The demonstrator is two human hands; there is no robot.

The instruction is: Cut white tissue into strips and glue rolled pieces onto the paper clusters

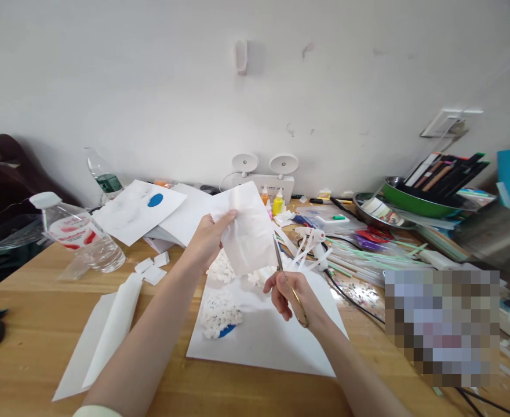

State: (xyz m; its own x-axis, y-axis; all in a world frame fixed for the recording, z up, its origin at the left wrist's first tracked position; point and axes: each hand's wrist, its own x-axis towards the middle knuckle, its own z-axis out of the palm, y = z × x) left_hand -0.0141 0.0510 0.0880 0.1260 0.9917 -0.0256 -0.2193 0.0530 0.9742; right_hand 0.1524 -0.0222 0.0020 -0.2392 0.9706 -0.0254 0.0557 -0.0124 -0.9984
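Just between the hands: tissue sheet (246,229), left-pinched (209,237), scissors (286,277) right (290,295).

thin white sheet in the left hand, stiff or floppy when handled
Probably floppy: the thin sheet looks translucent and wrinkled, pinched at one edge by the left hand. Likely very light, so it may bend away from the scissors in the right hand. Probably tears easily.

Thin white sheet (248,231) upright in mid-air, gold-handled scissors (279,256) at its right edge
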